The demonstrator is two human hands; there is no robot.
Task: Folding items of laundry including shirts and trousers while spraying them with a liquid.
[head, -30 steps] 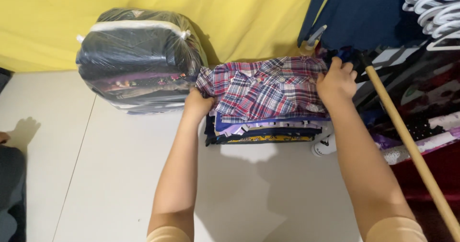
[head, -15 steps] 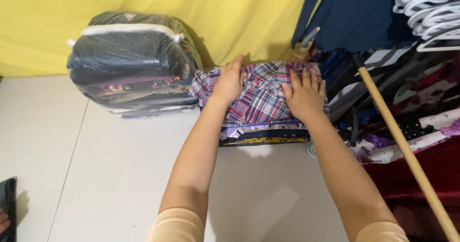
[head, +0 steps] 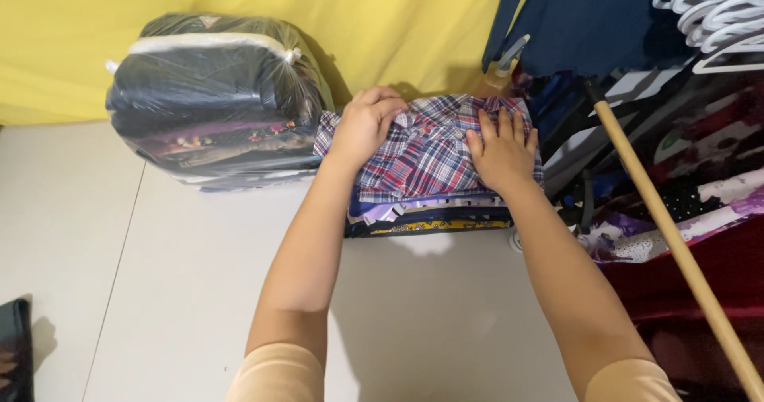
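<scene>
Both palms pressed flat, fingers spread, gripping nothing: left hand (head: 364,123) on near-left corner, right hand (head: 501,151) right of centre of plaid shirt (head: 430,151), long axis left-right, atop folded stack (head: 430,217) on floor (head: 199,290).

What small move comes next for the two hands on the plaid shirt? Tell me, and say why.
Probably smooth the folded red-and-blue plaid shirt outward toward its edges. Both the left hand and the right hand lie flat on it, atop the stack of folded clothes, and its cloth looks rumpled between them. The stack sits beside the clear plastic bag of clothes.
</scene>
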